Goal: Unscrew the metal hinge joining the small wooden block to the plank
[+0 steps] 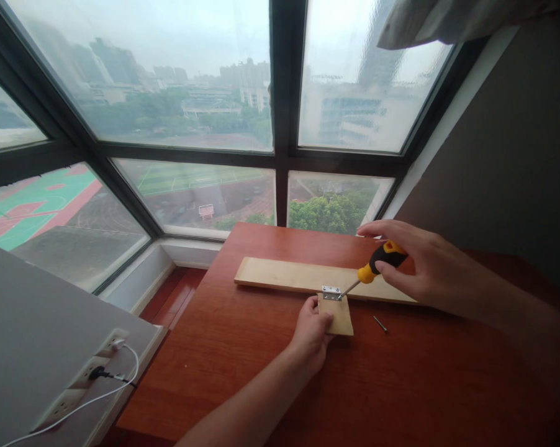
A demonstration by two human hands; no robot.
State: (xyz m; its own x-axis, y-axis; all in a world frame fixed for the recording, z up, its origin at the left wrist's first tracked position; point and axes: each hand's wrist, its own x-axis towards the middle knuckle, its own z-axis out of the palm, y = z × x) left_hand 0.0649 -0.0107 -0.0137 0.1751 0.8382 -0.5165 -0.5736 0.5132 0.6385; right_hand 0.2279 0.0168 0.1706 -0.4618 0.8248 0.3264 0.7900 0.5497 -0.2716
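Note:
My right hand (424,264) is closed around a screwdriver (377,264) with a yellow and black handle. Its tip rests on a small metal hinge (331,292). The hinge joins a long pale wooden plank (280,274) to a small wooden block (340,316). My left hand (310,335) grips the near left edge of the small block and presses it against the red-brown table (243,366). A loose screw (380,323) lies on the table just right of the block.
A large window (191,112) runs behind the table, overlooking buildings and sports courts. At lower left a grey surface carries a white power strip (82,379) with a plugged cable. A grey wall stands to the right.

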